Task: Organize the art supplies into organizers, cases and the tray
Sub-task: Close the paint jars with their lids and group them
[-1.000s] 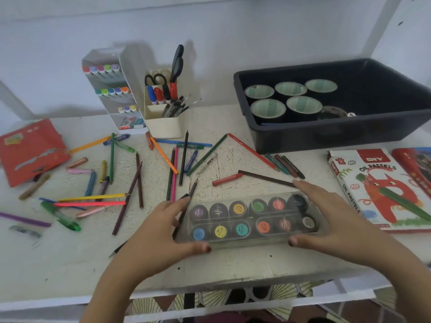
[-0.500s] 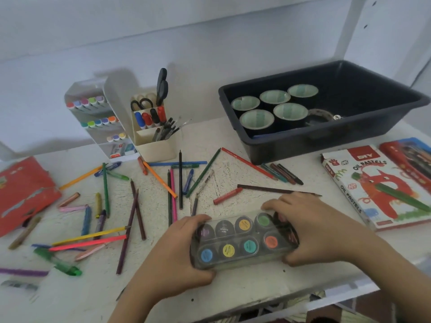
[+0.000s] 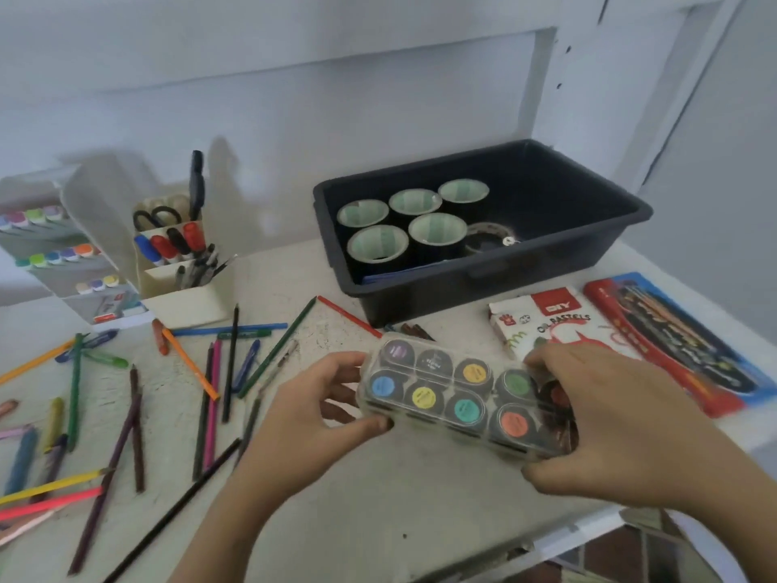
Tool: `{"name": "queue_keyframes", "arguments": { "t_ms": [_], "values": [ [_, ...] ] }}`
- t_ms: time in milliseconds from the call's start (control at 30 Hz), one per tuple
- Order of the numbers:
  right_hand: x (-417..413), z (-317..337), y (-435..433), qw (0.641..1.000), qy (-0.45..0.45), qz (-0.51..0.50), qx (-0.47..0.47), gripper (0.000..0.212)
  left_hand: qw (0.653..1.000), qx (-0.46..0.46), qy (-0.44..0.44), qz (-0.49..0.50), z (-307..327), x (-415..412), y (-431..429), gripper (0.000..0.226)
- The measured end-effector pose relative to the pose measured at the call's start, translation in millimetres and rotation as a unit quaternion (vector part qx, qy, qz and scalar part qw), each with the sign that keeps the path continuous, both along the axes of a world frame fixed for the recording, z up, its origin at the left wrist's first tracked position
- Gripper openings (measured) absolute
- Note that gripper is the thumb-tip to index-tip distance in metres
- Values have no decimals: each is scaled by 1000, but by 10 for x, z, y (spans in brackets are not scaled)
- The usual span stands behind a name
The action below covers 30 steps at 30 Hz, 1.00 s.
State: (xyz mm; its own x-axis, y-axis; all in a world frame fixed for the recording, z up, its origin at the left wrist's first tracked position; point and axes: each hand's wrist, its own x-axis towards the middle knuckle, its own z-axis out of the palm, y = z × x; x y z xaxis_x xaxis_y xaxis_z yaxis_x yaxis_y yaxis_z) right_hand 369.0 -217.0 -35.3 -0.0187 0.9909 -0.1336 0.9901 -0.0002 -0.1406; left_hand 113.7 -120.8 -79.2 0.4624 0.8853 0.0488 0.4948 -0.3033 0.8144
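the paint case [image 3: 458, 397] is gripped at its 9 o'clock end by the left hand [image 3: 311, 418] and at 3 o'clock by the right hand [image 3: 622, 427], both curled round it, at 6 o'clock of the dark tray [image 3: 483, 284].

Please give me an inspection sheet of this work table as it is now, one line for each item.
Surface: white table, scuffed.
Job's things: paint case in both hands; dark tray holding tape rolls; beige organizer; marker rack.
Clutter: loose pencils left of centre; oil pastels box and red case at right.
Grips: left hand and right hand each hold one end of the paint case.
Cables: nothing seen.
Surroundings: white wall behind.
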Motion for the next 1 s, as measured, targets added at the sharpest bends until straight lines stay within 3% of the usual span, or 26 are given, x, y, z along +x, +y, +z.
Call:
{"name": "queue_keyframes", "arguments": {
  "t_ms": [233, 567, 1000],
  "values": [
    [852, 120, -251, 988, -56, -141, -1, 68, 995, -34, -75, 54, -50, 1339, -85, 30],
    [1704, -55, -329, 941, -13, -335, 56, 66, 986, -121, -104, -48, -24, 2833, -36, 62],
    [1938, -380, -208, 947, 2, -315, 63, 73, 982, -176, -52, -38, -92, 3329, 141, 79]
  ]
}}
